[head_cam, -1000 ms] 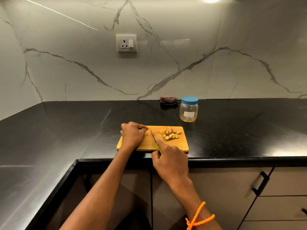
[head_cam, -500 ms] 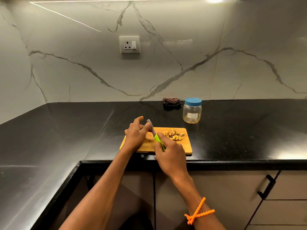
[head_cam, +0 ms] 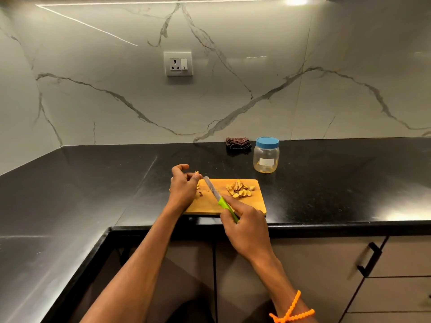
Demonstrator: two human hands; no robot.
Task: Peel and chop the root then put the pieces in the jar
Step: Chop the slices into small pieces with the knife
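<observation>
A wooden cutting board (head_cam: 254, 206) lies near the front edge of the black counter. A pile of chopped root slices (head_cam: 240, 189) sits on its far right part. My left hand (head_cam: 183, 188) is raised over the board's left end and pinches a small piece of root (head_cam: 197, 173) at its fingertips. My right hand (head_cam: 245, 223) grips the green handle of a knife (head_cam: 215, 193), whose blade slants up and left above the board, near the left fingertips. A clear jar (head_cam: 266, 155) with a blue lid stands closed behind the board to the right.
A folded dark cloth (head_cam: 238, 144) lies against the marble wall left of the jar. A wall socket (head_cam: 178, 64) is above the counter. The black counter (head_cam: 93, 183) wraps round to the left. Cabinet doors with a black handle (head_cam: 369, 259) are below.
My left hand lifted off the board with a small root piece and opened its fingers somewhat. The knife rose from lying flat on the board and now slants toward the left fingertips.
</observation>
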